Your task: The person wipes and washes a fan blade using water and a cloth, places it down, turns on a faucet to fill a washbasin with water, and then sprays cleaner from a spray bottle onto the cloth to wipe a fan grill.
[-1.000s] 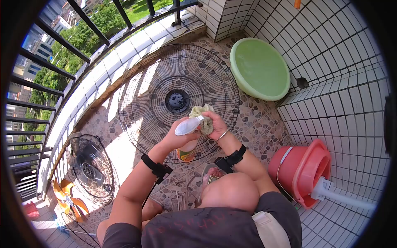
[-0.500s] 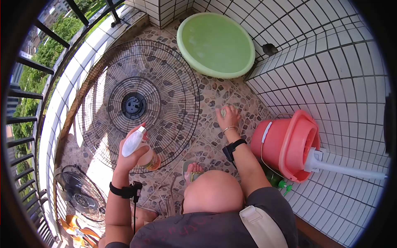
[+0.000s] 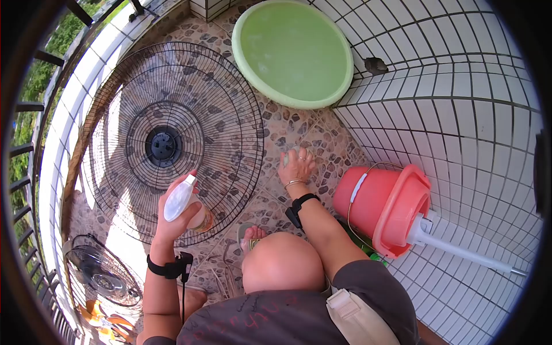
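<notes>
My left hand (image 3: 168, 226) is closed around a spray bottle (image 3: 179, 201) with a white trigger head and a clear body with an orange label. It is held over the near edge of a large round black wire fan grille (image 3: 163, 147) lying on the pebble-patterned floor. To the right of the grille, my right hand (image 3: 296, 169) is low over the floor with its fingers curled. A small pale green thing (image 3: 284, 159) shows at its fingers, mostly hidden, and its kind is unclear.
A green basin (image 3: 293, 54) of liquid stands at the back. Right of me are a red bucket (image 3: 368, 195) with a white-handled mop (image 3: 460, 250) and a green bottle (image 3: 362, 244). Another fan grille (image 3: 103, 270) and orange fan blades (image 3: 106, 322) lie at lower left, by the railing.
My view has shifted, so most things sit farther left in it. The spray bottle stays in my left hand, and my right hand stays low right of the grille, fingers curled.
</notes>
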A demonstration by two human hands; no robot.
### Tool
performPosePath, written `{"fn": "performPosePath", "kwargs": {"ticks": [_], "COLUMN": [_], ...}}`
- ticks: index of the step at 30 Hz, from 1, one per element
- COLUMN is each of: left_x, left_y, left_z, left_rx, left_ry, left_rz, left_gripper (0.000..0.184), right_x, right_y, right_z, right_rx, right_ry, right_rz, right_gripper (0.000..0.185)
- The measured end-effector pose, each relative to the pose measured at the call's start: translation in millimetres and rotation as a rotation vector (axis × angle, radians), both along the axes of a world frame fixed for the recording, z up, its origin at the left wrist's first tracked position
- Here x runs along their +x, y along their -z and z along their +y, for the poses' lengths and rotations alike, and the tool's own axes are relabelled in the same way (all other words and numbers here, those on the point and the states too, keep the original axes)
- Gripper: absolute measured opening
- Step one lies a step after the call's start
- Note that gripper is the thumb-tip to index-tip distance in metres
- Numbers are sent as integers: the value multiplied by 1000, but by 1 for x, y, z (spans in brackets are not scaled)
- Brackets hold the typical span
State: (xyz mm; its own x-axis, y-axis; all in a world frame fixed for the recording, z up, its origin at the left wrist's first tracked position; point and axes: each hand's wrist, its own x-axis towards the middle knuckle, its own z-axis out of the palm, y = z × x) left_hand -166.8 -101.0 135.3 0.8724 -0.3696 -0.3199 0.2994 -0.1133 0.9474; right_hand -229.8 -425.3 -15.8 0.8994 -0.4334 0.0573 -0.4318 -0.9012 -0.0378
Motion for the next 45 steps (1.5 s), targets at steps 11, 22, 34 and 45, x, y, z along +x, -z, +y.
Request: {"fn": "performPosePath", "kwargs": {"ticks": [11, 22, 34, 45], "left_x": [-9, -52, -64, -72], "left_y": [-13, -17, -27, -39], "left_z": [11, 51, 94, 93], "left_rx": [84, 167, 156, 134], "left_ry": [69, -53, -202, -220], "left_rz": [-31, -369, -346, -368], "left_gripper": [42, 39, 36, 38], "right_x": [15, 55, 93, 244], "right_y": [-12, -41, -284, -189], "right_z": [-21, -13, 90, 126], "right_rx": [-62, 1434, 433, 1261], "right_ry": [-98, 338, -688, -458], "right_rz": [90, -34, -359, -39], "right_gripper": [23, 75, 53, 53]}}
